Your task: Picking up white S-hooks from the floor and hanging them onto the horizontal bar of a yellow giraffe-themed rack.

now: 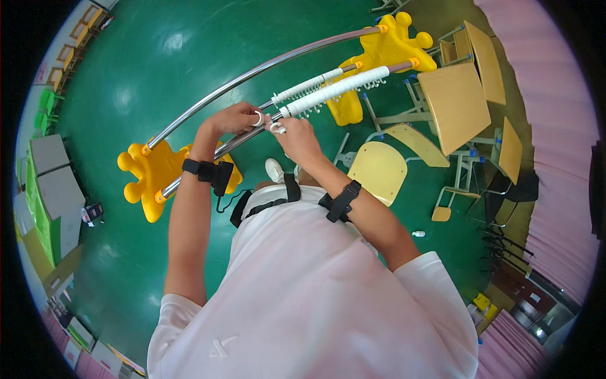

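Note:
Both my hands are at the near metal rail (239, 141) of a rack with yellow plastic ends. My left hand (235, 119) is closed, its fingertips at a white plastic ring (259, 118) beside the rail. My right hand (298, 140) pinches another white ring (276, 128) just to the right of it. Whether either ring goes around the rail is hidden by my fingers. Farther right, a tight row of white rings with small hooks (334, 90) sits on this rail. A similar row of white rings (306, 87) lies along the middle rail.
A curved metal rail (252, 74) spans the rack's far side between the left yellow end (151, 180) and the right yellow end (396, 41). A yellow chair (377, 172) and wooden-topped desks (456, 104) stand at the right. Grey boxes (55, 189) line the left.

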Motion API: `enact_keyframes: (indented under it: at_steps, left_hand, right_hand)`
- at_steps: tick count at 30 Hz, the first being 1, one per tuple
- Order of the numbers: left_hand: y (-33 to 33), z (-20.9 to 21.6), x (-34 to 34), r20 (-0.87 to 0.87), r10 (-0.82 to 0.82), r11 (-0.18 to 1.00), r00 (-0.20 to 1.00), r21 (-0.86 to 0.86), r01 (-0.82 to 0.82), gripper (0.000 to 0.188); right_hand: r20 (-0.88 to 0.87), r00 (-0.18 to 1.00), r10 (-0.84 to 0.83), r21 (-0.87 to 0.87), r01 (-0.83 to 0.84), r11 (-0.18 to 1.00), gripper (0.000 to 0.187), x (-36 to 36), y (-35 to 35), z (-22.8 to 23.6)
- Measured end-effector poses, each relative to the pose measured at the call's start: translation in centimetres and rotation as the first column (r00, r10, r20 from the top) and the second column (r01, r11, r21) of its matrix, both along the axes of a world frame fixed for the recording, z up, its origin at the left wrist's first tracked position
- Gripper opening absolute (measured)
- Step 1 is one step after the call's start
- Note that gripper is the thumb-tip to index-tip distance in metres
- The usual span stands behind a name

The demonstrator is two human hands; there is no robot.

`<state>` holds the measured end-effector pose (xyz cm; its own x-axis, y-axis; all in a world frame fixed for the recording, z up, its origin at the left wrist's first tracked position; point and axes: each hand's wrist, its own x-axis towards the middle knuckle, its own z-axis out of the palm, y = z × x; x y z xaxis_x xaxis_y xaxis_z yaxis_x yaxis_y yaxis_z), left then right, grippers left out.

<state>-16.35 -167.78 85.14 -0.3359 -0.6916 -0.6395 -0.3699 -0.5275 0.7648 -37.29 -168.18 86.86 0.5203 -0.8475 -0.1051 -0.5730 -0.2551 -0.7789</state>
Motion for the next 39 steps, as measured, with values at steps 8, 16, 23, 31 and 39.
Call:
enact_keyframes:
  at_steps: [8, 16, 23, 31, 39]
  left_hand:
    - [-0.1, 0.2, -0.7, 0.058, 0.108, 0.992, 0.992, 0.066, -0.112, 0.031]
    - [3.6, 2.8, -3.8, 0.388, 0.227, 0.827, 0.893, -0.561, 0.034, 0.025]
    - [4.0, 1.3, -5.0, 0.375, 0.353, 0.776, 0.858, -0.629, -0.044, 0.025]
    - [3.9, 1.6, -6.0, 0.396, 0.430, 0.799, 0.812, -0.586, -0.137, 0.032]
    - [3.2, 1.9, -7.0, 0.363, 0.443, 0.759, 0.820, -0.639, -0.127, 0.030]
  right_hand:
    - [-0.113, 0.992, 0.052, -0.079, -0.061, 0.995, 0.024, -0.3, -0.1, -0.7]
    - [0.024, 0.999, 0.024, -0.069, -0.022, 0.997, 0.022, -3.8, -0.8, -0.3]
    - [0.071, 0.996, -0.049, 0.315, 0.024, 0.949, 0.024, -4.9, -1.7, -0.7]
    - [0.128, 0.991, 0.048, 0.120, -0.064, 0.991, 0.020, -4.8, -1.7, -2.1]
    - [0.081, 0.986, 0.148, 0.017, -0.150, 0.989, 0.029, -5.1, -2.1, -1.6]
